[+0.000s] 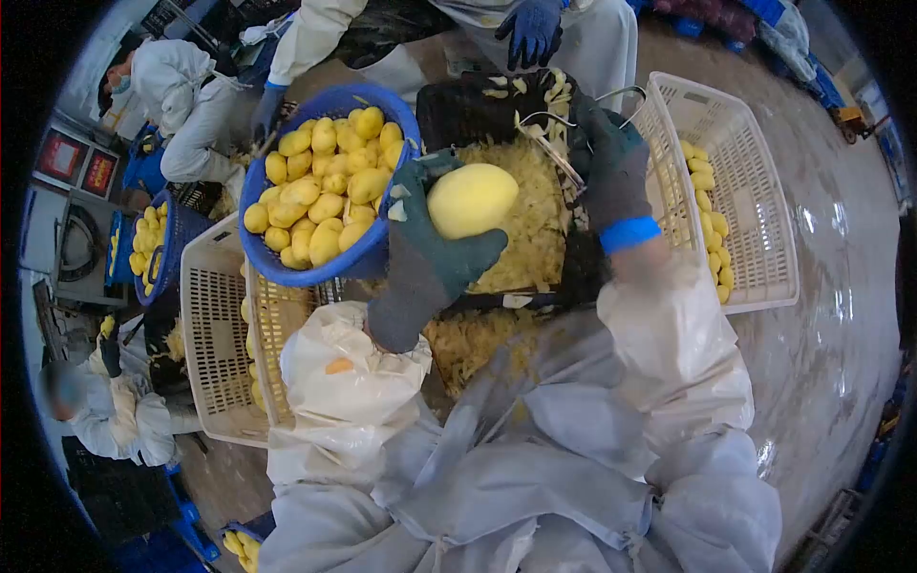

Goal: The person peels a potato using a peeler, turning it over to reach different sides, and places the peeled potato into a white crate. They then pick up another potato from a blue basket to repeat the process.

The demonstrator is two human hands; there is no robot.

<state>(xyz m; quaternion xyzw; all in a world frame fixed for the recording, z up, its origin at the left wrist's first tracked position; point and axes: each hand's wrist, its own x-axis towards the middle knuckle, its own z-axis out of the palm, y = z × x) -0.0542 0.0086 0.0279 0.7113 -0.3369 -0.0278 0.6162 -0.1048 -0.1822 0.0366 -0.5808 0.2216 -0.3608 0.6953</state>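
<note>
Gripping a peeler (557, 157) is the right hand (612, 160); the left hand (427, 232) cradles a yellow potato (473, 201).

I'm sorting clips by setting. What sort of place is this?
Probably a food-processing workroom: yellow produce fills a blue basket, pale shavings lie heaped in a black crate, and another person wears pale workwear.

1 head camera faces forward and down, close above the held potato (473, 201).
</note>
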